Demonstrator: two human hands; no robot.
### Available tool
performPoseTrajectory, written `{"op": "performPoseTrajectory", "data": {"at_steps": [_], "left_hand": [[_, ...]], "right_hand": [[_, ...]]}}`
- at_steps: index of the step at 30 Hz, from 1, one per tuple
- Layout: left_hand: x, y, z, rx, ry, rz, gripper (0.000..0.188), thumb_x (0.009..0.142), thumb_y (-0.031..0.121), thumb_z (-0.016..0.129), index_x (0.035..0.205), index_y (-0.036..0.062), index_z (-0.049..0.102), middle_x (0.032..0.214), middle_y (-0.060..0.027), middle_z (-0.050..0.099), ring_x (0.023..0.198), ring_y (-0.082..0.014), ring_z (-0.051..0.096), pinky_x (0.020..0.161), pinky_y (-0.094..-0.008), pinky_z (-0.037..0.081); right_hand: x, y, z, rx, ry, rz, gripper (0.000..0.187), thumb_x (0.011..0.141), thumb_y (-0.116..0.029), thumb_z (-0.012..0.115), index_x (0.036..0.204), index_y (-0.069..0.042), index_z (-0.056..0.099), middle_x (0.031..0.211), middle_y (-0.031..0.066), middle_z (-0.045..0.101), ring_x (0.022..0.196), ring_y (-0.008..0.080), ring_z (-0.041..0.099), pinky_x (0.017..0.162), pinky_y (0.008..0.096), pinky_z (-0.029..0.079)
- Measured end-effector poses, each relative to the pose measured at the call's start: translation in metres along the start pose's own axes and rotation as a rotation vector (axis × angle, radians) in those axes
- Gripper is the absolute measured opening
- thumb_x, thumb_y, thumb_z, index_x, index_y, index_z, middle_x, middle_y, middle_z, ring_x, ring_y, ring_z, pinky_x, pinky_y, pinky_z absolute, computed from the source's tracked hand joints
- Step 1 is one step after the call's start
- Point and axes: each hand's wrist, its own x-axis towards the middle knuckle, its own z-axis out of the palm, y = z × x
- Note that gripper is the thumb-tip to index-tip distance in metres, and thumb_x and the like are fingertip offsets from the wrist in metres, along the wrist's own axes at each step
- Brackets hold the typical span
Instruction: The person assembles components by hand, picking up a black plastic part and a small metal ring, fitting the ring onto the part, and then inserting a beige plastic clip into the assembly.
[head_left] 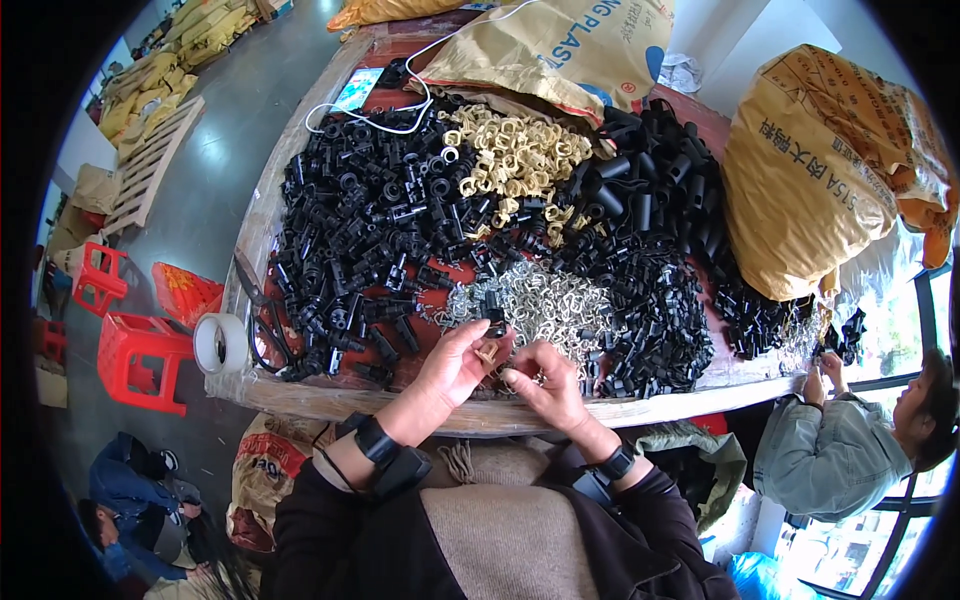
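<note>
Two hands meet at the near edge of the wooden bench [300,395]: the left hand [455,365] pinches a small beige plastic clip [487,352] close for fitting, the right hand's [545,385] grip closed over silvery metal springs [545,305] heaped within reach.

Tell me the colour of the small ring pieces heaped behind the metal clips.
Cream or pale beige ring pieces, clearest in the head view.

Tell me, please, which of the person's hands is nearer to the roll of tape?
Left. The left hand is at the table's near edge, right of the tape roll; the right hand lies farther right, beyond the left.
</note>
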Motion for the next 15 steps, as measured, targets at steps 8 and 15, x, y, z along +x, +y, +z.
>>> {"op": "performPoseTrajectory", "data": {"at_steps": [8,15], "left_hand": [[0.010,-0.011,-0.009,-0.035,-0.053,0.031,0.026,0.081,0.017,0.050,0.097,-0.0035,0.051,0.090,-0.0139,0.057,0.097,-0.0234,0.052,0.088,-0.0328,0.039],[0.005,-0.014,-0.007,-0.070,-0.132,-0.055,0.036,0.080,0.026,0.052,0.097,-0.0055,0.050,0.097,-0.0135,0.054,0.094,-0.0230,0.050,0.091,-0.0334,0.035]], "right_hand": [[0.009,0.008,0.024,-0.247,0.100,-0.258,0.026,0.069,-0.010,0.062,0.093,-0.003,0.055,0.079,0.0094,0.051,0.068,0.0238,0.052,0.060,0.0305,0.044],[0.010,0.011,0.023,-0.412,0.009,-0.522,0.034,0.067,-0.006,0.061,0.099,-0.005,0.053,0.088,0.0085,0.054,0.077,0.0220,0.052,0.065,0.0317,0.042]]}}
